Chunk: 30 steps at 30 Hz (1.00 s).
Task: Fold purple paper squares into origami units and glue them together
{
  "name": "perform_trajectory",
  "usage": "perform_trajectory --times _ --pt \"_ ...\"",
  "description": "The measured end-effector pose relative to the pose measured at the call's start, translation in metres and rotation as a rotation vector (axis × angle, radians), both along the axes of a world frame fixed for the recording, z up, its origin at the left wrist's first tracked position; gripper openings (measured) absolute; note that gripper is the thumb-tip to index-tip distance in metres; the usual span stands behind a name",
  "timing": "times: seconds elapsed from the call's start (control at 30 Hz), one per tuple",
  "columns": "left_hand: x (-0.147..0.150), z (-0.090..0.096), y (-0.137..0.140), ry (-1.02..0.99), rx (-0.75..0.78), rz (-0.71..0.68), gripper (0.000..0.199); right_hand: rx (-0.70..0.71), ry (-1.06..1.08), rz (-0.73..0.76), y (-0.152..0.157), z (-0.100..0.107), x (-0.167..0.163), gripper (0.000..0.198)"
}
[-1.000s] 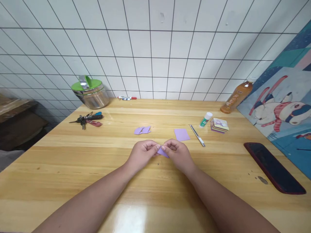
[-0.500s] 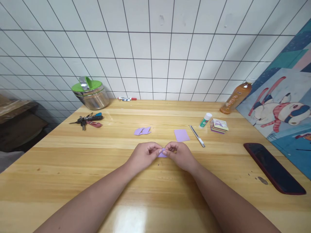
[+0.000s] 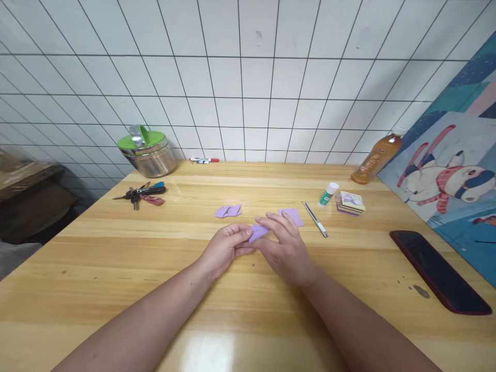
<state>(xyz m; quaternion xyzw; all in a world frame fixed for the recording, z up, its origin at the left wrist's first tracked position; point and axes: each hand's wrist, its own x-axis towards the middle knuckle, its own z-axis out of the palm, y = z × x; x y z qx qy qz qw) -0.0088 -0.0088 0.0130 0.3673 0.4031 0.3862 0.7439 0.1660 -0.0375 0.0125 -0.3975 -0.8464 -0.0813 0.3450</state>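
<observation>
Between thumb and fingers, my left hand (image 3: 223, 250) pinches a small folded piece of purple paper (image 3: 257, 233) above the table. My right hand (image 3: 290, 252) is at the paper's right side, its fingers stretched out and apart, with the thumb close to the lower edge. Whether the right fingertips touch the paper cannot be made out. Just beyond that hand lies a flat purple paper square (image 3: 293, 217), partly covered by the fingers. Further off, to the left, are folded purple paper pieces (image 3: 228, 211), overlapping each other.
Right of the square lie a utility knife (image 3: 315, 220), a glue stick (image 3: 329, 194) and a stack of paper squares (image 3: 350, 202). A phone (image 3: 439, 274) and a drink bottle (image 3: 376, 159) are further right. Keys (image 3: 141, 193), a steel pot (image 3: 149, 155) and markers (image 3: 204, 160) are at the back left.
Both hands were pinching the paper low over the table. Now the left holds it, tilted and slightly raised, while the right hand's fingers have spread and reached forward.
</observation>
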Motion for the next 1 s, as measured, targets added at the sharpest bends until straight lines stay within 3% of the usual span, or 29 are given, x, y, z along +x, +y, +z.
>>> perform_trajectory --times 0.2,0.4,0.57,0.7,1.0 --pt "0.000 0.001 -0.001 -0.005 -0.001 0.008 0.020 0.113 -0.069 -0.013 0.002 0.001 0.003 0.023" --pt "0.000 0.001 -0.001 -0.120 -0.052 -0.069 0.016 0.193 0.008 0.007 0.003 0.003 0.007 0.024" --pt "-0.002 0.001 0.001 -0.211 -0.138 -0.136 0.019 0.100 0.061 0.042 0.002 0.005 0.014 0.028" --pt "-0.002 0.002 -0.001 -0.171 -0.189 -0.206 0.015 0.006 0.134 0.080 0.006 0.002 0.019 0.029" --pt "-0.002 0.001 -0.002 0.008 -0.002 -0.161 0.019 -0.058 0.189 0.149 0.008 0.001 0.014 0.011"
